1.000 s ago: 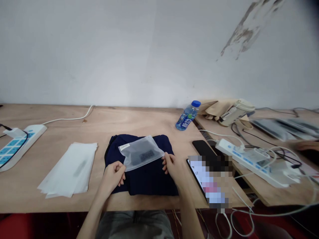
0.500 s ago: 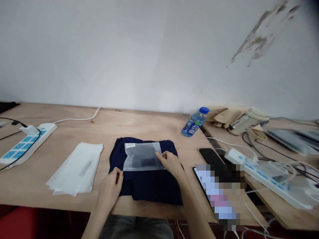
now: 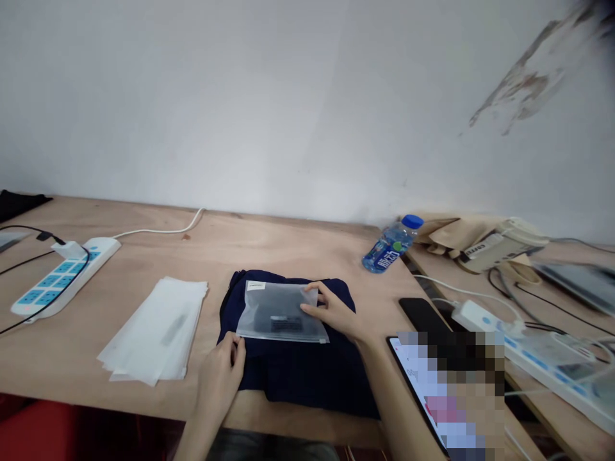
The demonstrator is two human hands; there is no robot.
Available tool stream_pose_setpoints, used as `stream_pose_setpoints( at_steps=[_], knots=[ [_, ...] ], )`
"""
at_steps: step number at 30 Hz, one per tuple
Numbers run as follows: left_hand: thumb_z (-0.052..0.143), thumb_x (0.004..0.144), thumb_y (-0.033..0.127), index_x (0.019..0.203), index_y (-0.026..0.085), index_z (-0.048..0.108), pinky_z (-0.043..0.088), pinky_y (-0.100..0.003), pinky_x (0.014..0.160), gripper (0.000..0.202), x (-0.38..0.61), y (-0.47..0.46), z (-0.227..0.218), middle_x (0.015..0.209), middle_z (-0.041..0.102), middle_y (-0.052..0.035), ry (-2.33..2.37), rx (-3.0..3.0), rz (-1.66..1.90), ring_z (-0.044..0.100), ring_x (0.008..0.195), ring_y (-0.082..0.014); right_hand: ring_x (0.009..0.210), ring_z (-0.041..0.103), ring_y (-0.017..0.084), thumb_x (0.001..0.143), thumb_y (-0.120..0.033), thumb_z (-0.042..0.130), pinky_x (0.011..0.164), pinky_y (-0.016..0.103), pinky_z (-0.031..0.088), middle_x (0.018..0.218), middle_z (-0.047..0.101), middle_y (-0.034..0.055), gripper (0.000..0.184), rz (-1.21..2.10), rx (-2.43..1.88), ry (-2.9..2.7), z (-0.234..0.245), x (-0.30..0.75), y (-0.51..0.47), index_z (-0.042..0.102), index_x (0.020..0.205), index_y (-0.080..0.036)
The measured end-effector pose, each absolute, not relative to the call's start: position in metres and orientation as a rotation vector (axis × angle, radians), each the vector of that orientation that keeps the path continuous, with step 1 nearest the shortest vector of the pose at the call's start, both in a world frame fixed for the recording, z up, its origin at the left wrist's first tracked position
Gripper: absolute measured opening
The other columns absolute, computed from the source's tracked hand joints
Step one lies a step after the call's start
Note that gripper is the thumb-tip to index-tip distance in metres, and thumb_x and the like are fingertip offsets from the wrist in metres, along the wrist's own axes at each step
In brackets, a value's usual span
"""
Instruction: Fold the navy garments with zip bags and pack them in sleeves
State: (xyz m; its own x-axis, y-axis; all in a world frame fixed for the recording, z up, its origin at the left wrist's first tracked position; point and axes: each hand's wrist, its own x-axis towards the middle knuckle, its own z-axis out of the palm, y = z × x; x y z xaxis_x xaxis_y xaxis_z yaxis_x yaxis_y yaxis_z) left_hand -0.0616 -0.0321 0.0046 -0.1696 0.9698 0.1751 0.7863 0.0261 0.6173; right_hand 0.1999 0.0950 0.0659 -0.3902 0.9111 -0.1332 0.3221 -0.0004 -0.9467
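Right hand [image 3: 332, 314] lay open and spread flat on the right end of a frosted zip bag [image 3: 276, 314], which rested on a folded navy garment [image 3: 298, 384]. Left hand [image 3: 218, 384] curled at the garment's near edge, grip unclear. Left of that hand lay a stack of frosted bags [image 3: 154, 330] on the plywood tabletop [image 3: 72, 358]; a black smartphone [image 3: 423, 315] lay right of the right hand.

A stack of frosted plastic bags [image 3: 154, 330] lies on the plywood table [image 3: 298, 246], left of a water bottle [image 3: 390, 246] and black smartphone [image 3: 421, 314].
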Motion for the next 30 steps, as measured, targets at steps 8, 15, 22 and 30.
stream_pose_setpoints(
  at_steps=[8,15,22,30],
  knots=[
    [0.035,0.097,0.037,0.082,0.023,0.055,0.036,-0.027,0.056,0.029,-0.061,-0.033,0.01,0.061,0.059,0.0014,1.957,1.749,0.915,0.062,0.058,-0.0173,0.066,0.059,0.014,0.081,-0.051,0.065,0.057,0.023,0.046,0.08,0.062,-0.0004,0.038,1.136,-1.193,-1.59,0.068,0.176,0.119,0.055,0.104,-0.023],
    [0.034,0.097,0.037,0.085,0.023,0.057,0.039,-0.028,0.058,0.03,-0.063,-0.033,0.009,0.063,0.061,0.0,1.945,1.75,0.857,0.062,0.058,-0.0176,0.117,0.061,0.021,0.092,-0.041,0.044,0.087,0.036,0.055,0.136,0.056,0.0142,0.054,0.576,-1.383,-1.703,0.046,0.18,0.155,0.036,0.143,-0.024],
    [0.037,0.097,0.031,0.084,0.022,0.058,0.034,-0.027,0.053,0.027,-0.072,-0.013,0.033,0.063,0.063,-0.0001,1.999,1.911,0.612,0.062,0.058,-0.0183,0.109,0.061,0.031,0.084,-0.023,0.044,0.099,0.05,0.044,0.113,0.067,0.0183,0.033,0.271,-1.576,-1.872,0.023,0.227,0.123,0.064,0.109,-0.013],
    [0.046,0.096,0.024,0.109,0.017,0.064,0.044,-0.035,0.084,0.024,-0.076,0.095,0.057,0.108,0.065,-0.0129,2.002,2.26,0.698,0.061,0.101,-0.0259,0.099,0.059,0.029,0.087,-0.022,0.043,0.09,0.044,0.046,0.105,0.064,0.016,0.031,0.118,-1.681,-1.897,0.021,0.254,0.136,0.063,0.109,-0.015]
  ],
)
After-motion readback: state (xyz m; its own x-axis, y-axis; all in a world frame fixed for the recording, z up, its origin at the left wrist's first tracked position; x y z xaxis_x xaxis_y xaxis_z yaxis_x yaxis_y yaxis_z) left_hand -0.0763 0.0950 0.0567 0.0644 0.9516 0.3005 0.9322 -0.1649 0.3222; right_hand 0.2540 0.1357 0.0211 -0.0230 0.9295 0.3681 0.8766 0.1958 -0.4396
